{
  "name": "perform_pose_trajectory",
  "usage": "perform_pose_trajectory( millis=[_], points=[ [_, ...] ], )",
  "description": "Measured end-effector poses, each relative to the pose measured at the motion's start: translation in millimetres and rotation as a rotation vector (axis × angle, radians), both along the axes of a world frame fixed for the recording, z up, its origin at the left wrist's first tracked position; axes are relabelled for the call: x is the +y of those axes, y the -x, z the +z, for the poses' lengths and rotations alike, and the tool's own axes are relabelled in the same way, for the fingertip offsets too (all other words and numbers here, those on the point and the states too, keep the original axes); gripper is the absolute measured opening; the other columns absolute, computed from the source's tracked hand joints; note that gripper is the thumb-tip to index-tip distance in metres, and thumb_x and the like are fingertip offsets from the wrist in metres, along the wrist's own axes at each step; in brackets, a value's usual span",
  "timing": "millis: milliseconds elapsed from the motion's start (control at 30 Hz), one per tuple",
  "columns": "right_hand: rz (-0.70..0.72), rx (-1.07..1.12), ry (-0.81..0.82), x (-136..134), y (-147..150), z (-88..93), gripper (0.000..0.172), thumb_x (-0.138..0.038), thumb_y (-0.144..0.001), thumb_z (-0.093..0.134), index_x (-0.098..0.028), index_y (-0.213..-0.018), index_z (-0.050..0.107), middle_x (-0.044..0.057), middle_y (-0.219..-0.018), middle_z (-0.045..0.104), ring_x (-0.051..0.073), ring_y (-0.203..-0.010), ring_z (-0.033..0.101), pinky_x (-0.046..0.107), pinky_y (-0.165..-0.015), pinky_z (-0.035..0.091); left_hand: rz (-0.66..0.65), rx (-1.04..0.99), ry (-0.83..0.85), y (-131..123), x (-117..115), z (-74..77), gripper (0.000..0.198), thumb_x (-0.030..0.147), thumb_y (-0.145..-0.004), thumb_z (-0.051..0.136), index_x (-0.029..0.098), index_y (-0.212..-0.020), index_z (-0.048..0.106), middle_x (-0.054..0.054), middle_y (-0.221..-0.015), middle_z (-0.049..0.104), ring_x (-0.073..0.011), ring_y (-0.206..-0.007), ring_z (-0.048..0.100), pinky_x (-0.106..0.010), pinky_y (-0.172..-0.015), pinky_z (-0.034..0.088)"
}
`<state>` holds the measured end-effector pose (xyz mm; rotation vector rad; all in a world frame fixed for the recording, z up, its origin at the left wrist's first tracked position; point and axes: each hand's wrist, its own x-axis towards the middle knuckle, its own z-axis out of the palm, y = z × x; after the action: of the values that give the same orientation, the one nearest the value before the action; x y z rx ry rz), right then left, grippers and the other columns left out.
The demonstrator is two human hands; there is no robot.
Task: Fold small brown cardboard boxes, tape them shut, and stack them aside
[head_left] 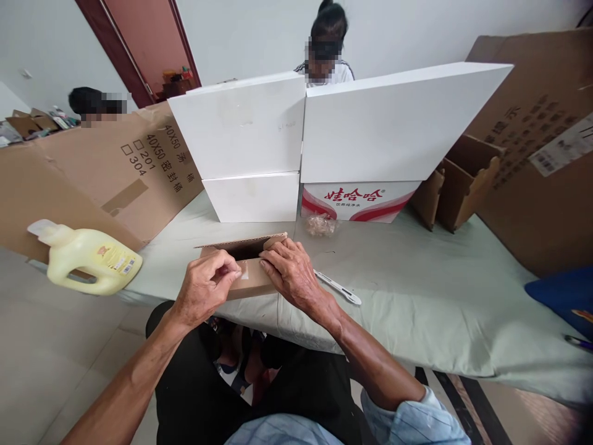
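A small brown cardboard box (259,285) lies at the table's near edge, its top open and a flap raised along the far side. My left hand (208,284) is at its left part, thumb and forefinger pinched at a pale strip of tape (244,270) on the box's near face. My right hand (294,269) grips the right end, fingers curled over the opening's rim. Beside my right wrist, a white utility knife (338,287) rests on the cloth. The inside of the box is dark.
White boxes (254,130) are stacked ahead, with a crumpled clear plastic bag (320,225) before them. A yellow detergent jug (95,259) lies left. Large cartons (546,142) flank the cloth-covered table (440,296). Two people (327,37) are beyond; a blue item (563,296) sits right.
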<state>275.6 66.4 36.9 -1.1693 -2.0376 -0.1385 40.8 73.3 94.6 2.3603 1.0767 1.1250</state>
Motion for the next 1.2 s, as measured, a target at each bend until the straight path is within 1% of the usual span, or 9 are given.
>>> perform_pose_trajectory(
  millis=[100,267,367,533,667,867,967,1100,1200],
  points=[
    [0.008,0.039,0.005,6,0,-1.1,0.024,-0.03,-0.119,0.054,-0.02,-0.114,0.076,0.008,-0.102,0.076,0.025,-0.098,0.058,0.041,-0.082,0.037,0.076,-0.056,0.078,8,-2,5.5,0.006,0.022,-0.096,0.071,0.025,-0.092,0.068,-0.001,-0.091,0.078,-0.0178,-0.082,0.068,-0.033,-0.08,0.056],
    [0.02,0.101,0.009,14,0,-5.8,0.02,-0.028,-0.117,0.058,-0.022,-0.116,0.077,0.007,-0.106,0.078,0.024,-0.098,0.059,0.04,-0.08,0.037,0.183,0.044,-0.058,27,-6,20.5,0.01,0.024,-0.091,0.074,0.027,-0.1,0.071,-0.003,-0.103,0.079,-0.0215,-0.092,0.069,-0.038,-0.087,0.059],
    [0.017,0.139,-0.002,18,0,-7.3,0.02,-0.024,-0.115,0.058,-0.023,-0.126,0.075,0.009,-0.114,0.078,0.025,-0.102,0.062,0.04,-0.081,0.041,0.187,-0.037,0.034,30,-13,26.4,0.01,0.027,-0.092,0.075,0.026,-0.101,0.072,-0.004,-0.105,0.081,-0.0207,-0.088,0.07,-0.037,-0.086,0.061],
    [0.073,0.256,-0.011,16,0,2.4,0.025,-0.022,-0.113,0.055,-0.025,-0.134,0.07,0.012,-0.128,0.073,0.028,-0.117,0.066,0.044,-0.093,0.053,0.095,-0.364,0.272,22,-24,23.4,0.014,0.029,-0.094,0.08,0.022,-0.099,0.069,-0.01,-0.108,0.084,-0.0203,-0.091,0.076,-0.032,-0.077,0.063],
    [0.2,0.412,-0.054,-1,7,23.8,0.024,-0.036,-0.115,0.059,-0.024,-0.132,0.071,0.013,-0.123,0.073,0.028,-0.116,0.067,0.048,-0.101,0.056,-0.025,-0.476,0.365,7,-22,17.4,0.014,0.023,-0.093,0.081,0.021,-0.101,0.07,-0.01,-0.113,0.084,-0.017,-0.086,0.076,-0.029,-0.075,0.064],
    [0.378,0.56,0.24,-29,17,52.0,0.031,-0.052,-0.111,0.069,-0.023,-0.11,0.079,0.005,-0.096,0.073,0.021,-0.094,0.065,0.038,-0.09,0.055,-0.208,-0.531,0.38,-17,-21,16.8,0.012,0.019,-0.096,0.08,0.024,-0.103,0.071,-0.008,-0.121,0.08,-0.0142,-0.087,0.075,-0.029,-0.084,0.068],
    [0.425,0.711,0.318,-31,17,51.2,0.037,-0.053,-0.111,0.068,-0.021,-0.095,0.077,0.002,-0.088,0.07,0.018,-0.087,0.063,0.034,-0.086,0.053,-0.221,-0.518,0.359,-20,-21,11.5,0.01,0.02,-0.098,0.079,0.024,-0.105,0.073,-0.009,-0.124,0.079,-0.0179,-0.099,0.079,-0.029,-0.087,0.069],
    [0.443,0.828,0.401,-29,9,44.4,0.042,-0.055,-0.109,0.069,-0.02,-0.086,0.07,-0.001,-0.082,0.064,0.015,-0.078,0.056,0.031,-0.077,0.048,-0.194,-0.497,0.357,-17,-17,5.2,0.01,0.023,-0.099,0.08,0.023,-0.107,0.074,-0.01,-0.131,0.077,-0.0146,-0.089,0.078,-0.024,-0.076,0.067],
    [0.438,0.845,0.43,-29,4,42.8,0.04,-0.054,-0.109,0.069,-0.021,-0.086,0.068,-0.002,-0.081,0.06,0.014,-0.077,0.053,0.03,-0.074,0.044,-0.159,-0.485,0.376,-15,-16,8.0,0.009,0.024,-0.101,0.079,0.022,-0.108,0.075,-0.011,-0.137,0.076,-0.0149,-0.089,0.079,-0.024,-0.075,0.068]
  ],
)
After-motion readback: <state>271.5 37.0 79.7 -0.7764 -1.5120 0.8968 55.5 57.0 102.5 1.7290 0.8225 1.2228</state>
